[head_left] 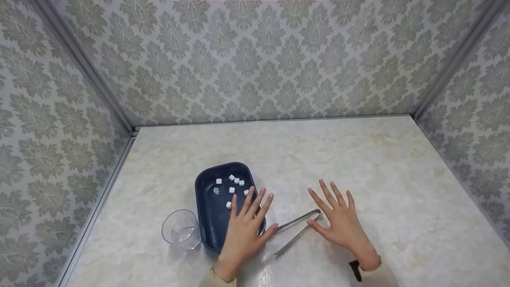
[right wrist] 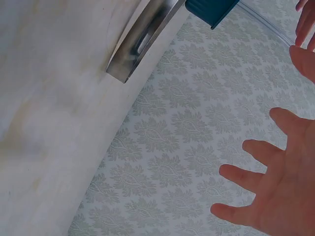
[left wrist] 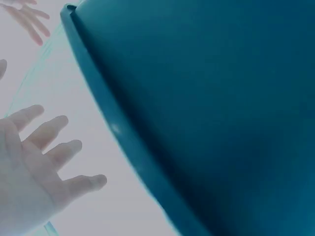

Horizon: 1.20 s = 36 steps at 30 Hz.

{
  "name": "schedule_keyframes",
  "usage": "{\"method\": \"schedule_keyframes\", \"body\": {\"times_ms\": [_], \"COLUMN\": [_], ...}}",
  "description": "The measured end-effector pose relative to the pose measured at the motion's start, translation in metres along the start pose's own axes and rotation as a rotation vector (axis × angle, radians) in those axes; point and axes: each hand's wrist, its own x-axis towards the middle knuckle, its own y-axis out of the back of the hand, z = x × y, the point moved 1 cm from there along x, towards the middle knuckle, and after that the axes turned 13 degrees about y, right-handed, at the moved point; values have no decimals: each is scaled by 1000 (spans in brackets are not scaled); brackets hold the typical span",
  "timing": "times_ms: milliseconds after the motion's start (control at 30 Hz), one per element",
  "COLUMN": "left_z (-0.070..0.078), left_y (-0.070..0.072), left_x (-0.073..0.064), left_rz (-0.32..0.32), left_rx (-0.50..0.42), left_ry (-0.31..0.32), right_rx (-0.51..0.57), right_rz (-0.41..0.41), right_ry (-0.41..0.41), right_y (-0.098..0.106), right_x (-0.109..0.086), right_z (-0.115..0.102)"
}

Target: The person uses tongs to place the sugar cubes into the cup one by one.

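Note:
Both hands are spread with straight fingers and hold nothing. My left hand (head_left: 246,233) is over the right side of a dark blue tray (head_left: 211,223), hiding part of its rim. Inside the tray lie several small white cubes (head_left: 232,190) and a small clear piece (head_left: 216,191). My right hand (head_left: 342,224) is beside the bend of metal tongs (head_left: 297,220), which lie spread on the table between the hands. In the right wrist view, the bent end of the tongs (right wrist: 142,44) shows apart from the right hand (right wrist: 280,177). The left palm (left wrist: 29,182) faces its wrist camera.
A clear glass (head_left: 181,229) stands against the tray's left side. The pale marbled table (head_left: 318,151) meets patterned walls (head_left: 247,59) at the back and on both sides. A small dark object (head_left: 355,271) shows by the right wrist.

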Motion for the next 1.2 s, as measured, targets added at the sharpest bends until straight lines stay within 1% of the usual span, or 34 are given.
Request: {"method": "schedule_keyframes", "body": {"times_ms": [167, 433, 600, 967, 1100, 1200], "left_z": [0, -1, -2, -5, -7, -9], "left_y": [5, 8, 10, 19, 26, 32], "left_x": [0, 2, 2, 3, 2, 1], "left_rz": [20, 79, 108, 174, 194, 227], "left_rx": [-18, -77, -89, -148, -175, -199], "left_ry": [-8, -24, -31, -43, -45, -49], "right_rx": [-1, -1, -9, 25, 41, 55], "right_rz": [15, 19, 16, -14, -31, -53], "right_ry": [7, 8, 15, -9, -10, -16], "right_y": [0, 1, 0, -5, -7, -8], "right_x": [0, 0, -1, -2, -1, -1], "right_z": [0, -1, 0, 0, -1, -2]}}
